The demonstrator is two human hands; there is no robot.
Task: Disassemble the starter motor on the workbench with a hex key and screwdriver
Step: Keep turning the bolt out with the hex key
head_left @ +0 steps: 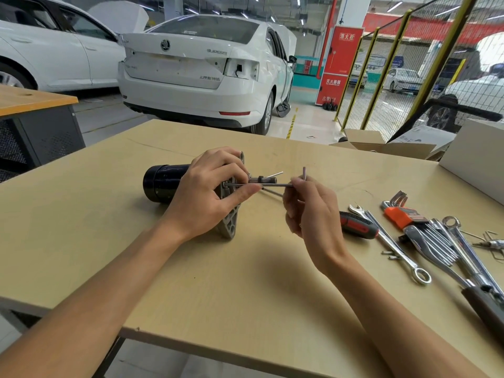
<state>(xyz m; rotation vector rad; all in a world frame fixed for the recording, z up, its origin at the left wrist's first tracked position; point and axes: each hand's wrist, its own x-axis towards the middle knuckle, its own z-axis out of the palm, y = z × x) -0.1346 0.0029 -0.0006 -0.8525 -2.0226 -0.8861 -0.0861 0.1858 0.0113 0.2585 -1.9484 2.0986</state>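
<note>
The starter motor (166,184) lies on its side toward the far middle of the desk (245,282), its black can pointing left and its grey mounting flange (229,214) standing on edge to the right. It looks whole, can and flange together, so the job seems at an early stage. The left hand (207,192) wraps over the body at the flange, its fingers (246,190) pinching the long arm of the hex key (272,184) near the flange face. The right hand (313,211) grips the key's bent end, short arm pointing up. Two thin rods project rightward from the flange; whether they are loosened through-bolts I cannot tell. The red-and-black screwdriver (357,225) lies untouched just right of the right hand, beside loose spanners (392,246) and an orange hex key set (401,214).
</note>
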